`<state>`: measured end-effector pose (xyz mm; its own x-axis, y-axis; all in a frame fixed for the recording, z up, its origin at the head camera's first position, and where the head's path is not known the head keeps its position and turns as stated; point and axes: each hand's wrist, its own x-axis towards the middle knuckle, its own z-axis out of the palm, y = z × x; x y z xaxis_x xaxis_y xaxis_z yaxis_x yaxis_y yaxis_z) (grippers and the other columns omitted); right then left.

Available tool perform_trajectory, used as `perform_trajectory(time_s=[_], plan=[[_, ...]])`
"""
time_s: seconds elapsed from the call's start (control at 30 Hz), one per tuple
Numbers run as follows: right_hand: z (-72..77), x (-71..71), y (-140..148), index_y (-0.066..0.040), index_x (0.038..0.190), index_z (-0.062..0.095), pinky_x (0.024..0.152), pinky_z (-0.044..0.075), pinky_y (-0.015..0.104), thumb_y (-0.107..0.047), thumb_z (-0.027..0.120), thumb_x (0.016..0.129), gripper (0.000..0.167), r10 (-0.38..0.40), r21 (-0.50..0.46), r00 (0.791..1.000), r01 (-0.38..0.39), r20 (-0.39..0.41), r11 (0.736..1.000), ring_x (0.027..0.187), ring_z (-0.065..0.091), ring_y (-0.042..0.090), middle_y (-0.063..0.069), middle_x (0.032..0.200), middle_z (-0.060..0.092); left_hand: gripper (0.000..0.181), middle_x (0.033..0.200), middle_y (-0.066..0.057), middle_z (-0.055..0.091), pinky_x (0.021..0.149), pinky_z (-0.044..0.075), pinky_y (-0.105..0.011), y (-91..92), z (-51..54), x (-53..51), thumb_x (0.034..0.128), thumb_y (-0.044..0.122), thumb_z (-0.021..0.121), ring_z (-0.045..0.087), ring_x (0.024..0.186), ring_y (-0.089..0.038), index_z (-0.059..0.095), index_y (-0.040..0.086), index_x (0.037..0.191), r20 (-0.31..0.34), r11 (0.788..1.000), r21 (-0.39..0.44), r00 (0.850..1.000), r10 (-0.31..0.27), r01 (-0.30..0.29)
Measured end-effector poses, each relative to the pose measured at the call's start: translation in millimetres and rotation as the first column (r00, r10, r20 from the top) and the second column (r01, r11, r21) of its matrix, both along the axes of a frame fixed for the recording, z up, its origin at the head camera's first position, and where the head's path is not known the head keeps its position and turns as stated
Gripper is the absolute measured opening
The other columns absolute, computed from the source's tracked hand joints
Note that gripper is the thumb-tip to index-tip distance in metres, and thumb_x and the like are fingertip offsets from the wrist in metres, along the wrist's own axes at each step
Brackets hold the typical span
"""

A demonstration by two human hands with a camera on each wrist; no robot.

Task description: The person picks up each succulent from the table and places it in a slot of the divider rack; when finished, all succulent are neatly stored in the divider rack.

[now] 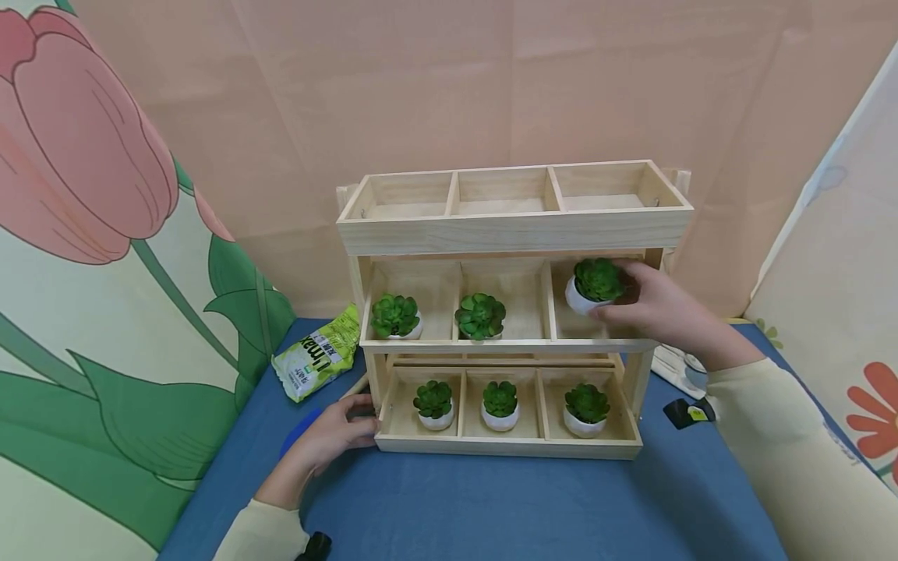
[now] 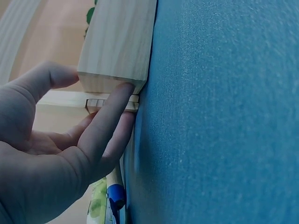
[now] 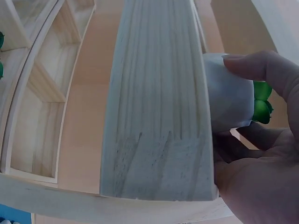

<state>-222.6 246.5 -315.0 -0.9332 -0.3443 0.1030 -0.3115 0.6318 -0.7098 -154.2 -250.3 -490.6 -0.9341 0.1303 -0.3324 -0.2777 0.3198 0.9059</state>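
Observation:
A three-tier wooden shelf (image 1: 515,238) stands on the blue table, each tray split into three compartments. My right hand (image 1: 648,300) grips a white-potted succulent (image 1: 598,282), tilted at the right compartment of the middle tray. In the right wrist view, the thumb and fingers hold its white pot (image 3: 231,95) behind a wooden board (image 3: 159,102). Two more succulents sit in the middle tray, left (image 1: 395,316) and centre (image 1: 481,316). Each bottom compartment has one, such as the right-hand plant (image 1: 586,409). My left hand (image 1: 333,436) touches the bottom tray's left end (image 2: 110,81) with extended fingers.
A green-and-white packet (image 1: 317,354) lies left of the shelf. Close to my left hand is a partly hidden blue item (image 1: 300,431). Behind the shelf's right side, a white object (image 1: 677,370) shows partly. Fabric walls (image 1: 435,78) stand behind and beside the table.

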Motion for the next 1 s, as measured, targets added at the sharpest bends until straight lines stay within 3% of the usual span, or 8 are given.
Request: perform_trajectory(time_s=[0.2, 0.27, 0.4, 0.5, 0.57, 0.7, 1.0], plan=[[1.4, -5.6, -4.6, -0.006, 0.163, 0.04, 0.086, 0.046, 0.005, -0.022, 0.081, 0.095, 0.08, 0.01, 0.026, 1.0, -0.009, -0.025, 1.0, 0.127, 0.061, 0.035, 0.02, 0.155, 0.049, 0.072, 0.155, -0.033, 0.048, 0.096, 0.067, -0.045, 0.0, 0.0, -0.1, 0.0978, 0.015, 0.072, 0.07, 0.125, -0.04, 0.038, -0.007, 0.158, -0.004, 1.0, 0.0, 1.0, 0.0, 0.0], [1.7, -7.3, -6.8, -0.008, 0.164, 0.04, 0.09, 0.047, 0.009, -0.023, 0.081, 0.095, 0.082, 0.01, 0.042, 0.999, -0.009, -0.036, 0.999, 0.129, 0.061, 0.035, 0.02, 0.157, 0.047, 0.072, 0.155, -0.033, 0.047, 0.097, 0.067, -0.045, 0.0, 0.4, 0.2, 0.0976, 0.015, 0.072, 0.07, 0.126, -0.04, 0.039, -0.007, 0.158, -0.002, 1.0, -0.002, 1.0, 0.002, -0.002], [1.4, -9.6, -11.3, -0.008, 0.163, 0.04, 0.103, 0.054, 0.035, -0.021, 0.081, 0.095, 0.081, 0.011, 0.067, 0.999, -0.007, -0.052, 0.998, 0.13, 0.06, 0.035, 0.02, 0.158, 0.047, 0.073, 0.156, -0.033, 0.047, 0.097, 0.067, -0.046, 0.2, 1.1, 1.1, 0.0977, 0.015, 0.072, 0.069, 0.127, -0.041, 0.038, -0.007, 0.158, 0.004, 1.0, -0.002, 1.0, 0.0, 0.0], [1.1, -10.5, -14.0, -0.007, 0.163, 0.04, 0.113, 0.048, 0.055, -0.019, 0.081, 0.094, 0.081, 0.015, 0.068, 0.998, -0.011, -0.053, 0.998, 0.135, 0.055, 0.038, 0.022, 0.161, 0.043, 0.073, 0.155, -0.033, 0.047, 0.097, 0.067, -0.046, 0.3, 1.2, 1.7, 0.098, 0.016, 0.072, 0.069, 0.127, -0.041, 0.038, -0.007, 0.158, 0.004, 1.0, 0.001, 1.0, -0.003, 0.003], [1.1, -11.2, -15.4, -0.007, 0.163, 0.04, 0.118, 0.044, 0.061, -0.018, 0.081, 0.094, 0.081, 0.02, 0.068, 0.998, -0.016, -0.053, 0.998, 0.14, 0.05, 0.039, 0.022, 0.164, 0.04, 0.073, 0.155, -0.033, 0.047, 0.097, 0.067, -0.046, 0.3, 1.0, 1.7, 0.0983, 0.016, 0.072, 0.069, 0.128, -0.041, 0.038, -0.007, 0.158, 0.002, 1.0, 0.001, 1.0, -0.004, 0.004], [1.5, -12.6, -17.4, -0.007, 0.163, 0.04, 0.121, 0.039, 0.064, -0.019, 0.081, 0.094, 0.081, 0.023, 0.08, 0.998, -0.019, -0.052, 0.997, 0.144, 0.046, 0.041, 0.023, 0.166, 0.038, 0.073, 0.154, -0.033, 0.047, 0.097, 0.067, -0.046, 0.4, 0.1, 0.4, 0.0986, 0.017, 0.072, 0.068, 0.128, -0.04, 0.037, -0.007, 0.158, -0.005, 1.0, -0.004, 1.0, -0.007, 0.007], [-0.1, -16.1, -18.9, -0.005, 0.162, 0.04, 0.118, 0.044, 0.062, -0.018, 0.082, 0.093, 0.081, 0.047, 0.09, 0.998, -0.043, -0.049, 0.995, 0.142, 0.05, 0.041, 0.023, 0.165, 0.038, 0.074, 0.155, -0.034, 0.047, 0.096, 0.067, -0.047, 0.1, -1.8, -1.6, 0.0985, 0.017, 0.072, 0.069, 0.127, -0.04, 0.037, -0.008, 0.158, -0.01, 1.0, -0.007, 1.0, -0.011, 0.011]])
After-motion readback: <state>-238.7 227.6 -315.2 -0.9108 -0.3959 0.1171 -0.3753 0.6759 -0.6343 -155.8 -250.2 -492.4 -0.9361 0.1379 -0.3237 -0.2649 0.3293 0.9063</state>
